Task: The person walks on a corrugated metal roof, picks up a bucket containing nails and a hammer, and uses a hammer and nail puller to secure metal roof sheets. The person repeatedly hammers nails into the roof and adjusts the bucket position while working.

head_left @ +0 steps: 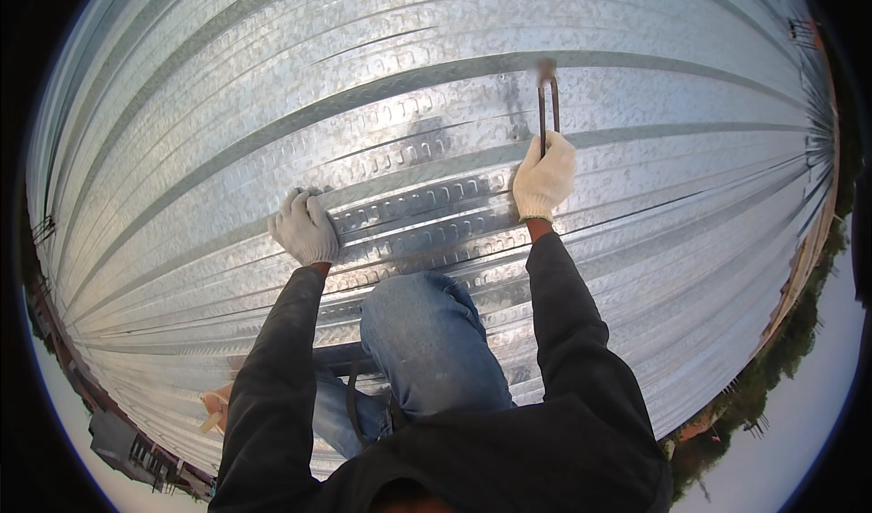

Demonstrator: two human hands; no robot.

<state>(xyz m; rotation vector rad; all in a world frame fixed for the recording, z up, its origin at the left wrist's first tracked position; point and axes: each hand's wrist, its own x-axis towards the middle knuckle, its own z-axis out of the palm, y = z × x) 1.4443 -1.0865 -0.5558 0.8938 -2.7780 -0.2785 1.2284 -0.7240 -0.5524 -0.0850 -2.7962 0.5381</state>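
Note:
Ribbed, shiny metal decking sheets [418, 140] spread out under me. My left hand [306, 229], in a whitish work glove, lies at a raised rib with its fingers bent over it, gripping the sheet; the fingertips are partly hidden. Farther forward and to the right, my right hand [545, 179] wears a cream knitted glove. It is closed around a hammer-like tool [555, 104] whose handle is two thin rods side by side. The tool's brown head is blurred, close to a rib ahead of the hand.
My bent knee [431, 340] in blue jeans is between my arms, close above the sheets. Raised ribs run across the surface from left to right. Behind my left arm shows a small tan object [214, 407]. Trees [758, 404] stand beyond the deck's right edge.

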